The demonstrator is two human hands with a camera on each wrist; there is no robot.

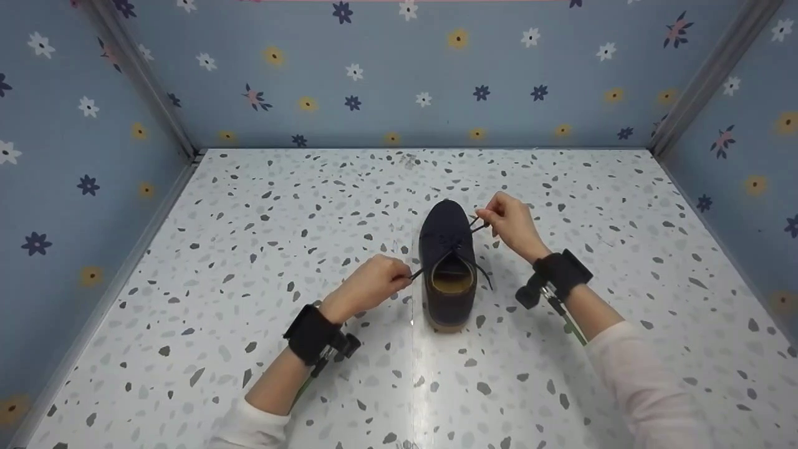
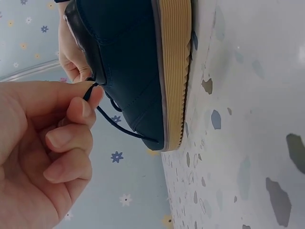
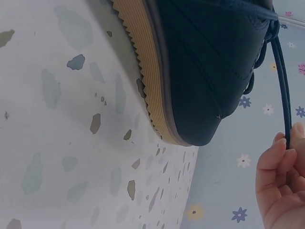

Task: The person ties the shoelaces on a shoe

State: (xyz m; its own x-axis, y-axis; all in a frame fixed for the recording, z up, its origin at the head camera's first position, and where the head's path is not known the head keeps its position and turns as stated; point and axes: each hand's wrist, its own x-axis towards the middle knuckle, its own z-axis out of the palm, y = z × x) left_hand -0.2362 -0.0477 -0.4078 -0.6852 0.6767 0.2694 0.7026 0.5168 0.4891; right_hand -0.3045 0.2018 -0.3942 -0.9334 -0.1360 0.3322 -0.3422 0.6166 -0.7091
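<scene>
A dark navy lace-up shoe (image 1: 444, 218) stands upright on the speckled surface, toe pointing away from me, its ribbed tan sole (image 2: 175, 71) flat on it. To the shoe's left, my left hand (image 1: 373, 282) pinches a dark shoelace (image 1: 416, 274) between thumb and forefinger, the other fingers curled. Over on the right near the toe, my right hand (image 1: 512, 226) pinches a doubled strand of shoelace (image 3: 284, 95), drawn out from the lacing. A loose lace end (image 1: 485, 275) hangs at the shoe's right side. The lacing crosses at the tongue, above the open collar.
Blue flowered panels enclose the white speckled tabletop (image 1: 280, 206) at the back (image 1: 386, 75), left (image 1: 62, 206) and right (image 1: 742, 149). Black straps with small cameras sit on both wrists (image 1: 312, 333). Light sleeves (image 1: 645, 380) cover the forearms.
</scene>
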